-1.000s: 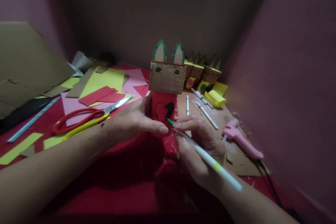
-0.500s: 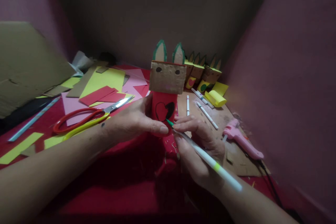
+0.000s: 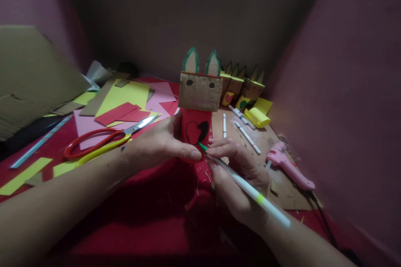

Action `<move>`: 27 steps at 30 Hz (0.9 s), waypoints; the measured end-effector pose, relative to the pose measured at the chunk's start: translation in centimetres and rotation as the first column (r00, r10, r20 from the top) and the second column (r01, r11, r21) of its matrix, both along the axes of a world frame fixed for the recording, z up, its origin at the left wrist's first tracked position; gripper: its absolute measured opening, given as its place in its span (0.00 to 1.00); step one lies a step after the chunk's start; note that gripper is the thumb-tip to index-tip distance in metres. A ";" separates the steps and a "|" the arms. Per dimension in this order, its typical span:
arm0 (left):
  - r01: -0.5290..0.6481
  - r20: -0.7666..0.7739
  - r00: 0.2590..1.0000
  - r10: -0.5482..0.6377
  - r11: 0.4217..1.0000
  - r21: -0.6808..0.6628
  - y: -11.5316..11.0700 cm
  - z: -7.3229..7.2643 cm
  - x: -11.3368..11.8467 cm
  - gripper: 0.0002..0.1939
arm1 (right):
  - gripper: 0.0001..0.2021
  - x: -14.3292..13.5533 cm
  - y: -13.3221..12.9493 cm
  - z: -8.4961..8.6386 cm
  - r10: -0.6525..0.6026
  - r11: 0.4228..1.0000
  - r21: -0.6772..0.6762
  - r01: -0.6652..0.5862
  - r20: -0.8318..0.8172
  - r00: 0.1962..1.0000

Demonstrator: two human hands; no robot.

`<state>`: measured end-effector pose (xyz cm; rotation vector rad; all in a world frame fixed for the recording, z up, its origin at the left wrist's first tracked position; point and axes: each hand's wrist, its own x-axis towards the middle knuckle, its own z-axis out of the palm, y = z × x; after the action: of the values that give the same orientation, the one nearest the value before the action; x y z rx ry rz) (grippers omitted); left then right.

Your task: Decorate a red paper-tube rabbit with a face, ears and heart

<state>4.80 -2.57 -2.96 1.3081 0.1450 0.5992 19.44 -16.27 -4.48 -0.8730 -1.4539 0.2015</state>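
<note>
Almost nothing has shifted over the last second; the heart [image 3: 193, 132] stays dark mainly along its right side, so the colouring seems barely advanced; the left hand [image 3: 161, 142] curls around the red body of the cardboard figure [image 3: 199, 96], back from the near edge of the table [image 3: 125, 233]; the right hand [image 3: 249, 162] pinches a green-tipped marker [image 3: 247, 187], its nib at the heart's lower point.

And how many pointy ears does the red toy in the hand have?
2: the left ear and the right ear, as you look at it, both standing up from its cardboard head. Neither is hidden.
</note>
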 end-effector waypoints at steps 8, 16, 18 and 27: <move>-0.008 -0.031 0.999 0.008 1.000 -0.007 -0.8 1.3 -0.1 0.29 | 0.14 -0.2 0.0 -0.1 -0.020 1.000 0.023 0.021 -0.038 0.999; -0.020 -0.014 1.000 0.020 1.000 0.000 -0.8 1.3 0.0 0.26 | 0.14 -0.2 0.1 -0.2 0.001 1.000 0.011 0.000 -0.033 0.999; -0.027 -0.017 0.999 0.027 1.000 -0.003 -0.9 1.4 0.0 0.28 | 0.14 -0.1 0.1 -0.1 -0.028 1.000 0.013 0.029 -0.041 0.999; -0.029 -0.037 0.999 0.028 1.000 -0.007 -1.1 1.6 -0.1 0.31 | 0.13 -0.2 0.1 0.1 -0.017 1.000 0.022 0.017 0.006 1.000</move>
<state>4.68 -3.62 -1.39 1.3122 0.1963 0.5983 19.27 -16.13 -4.43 -0.8685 -1.4517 0.1699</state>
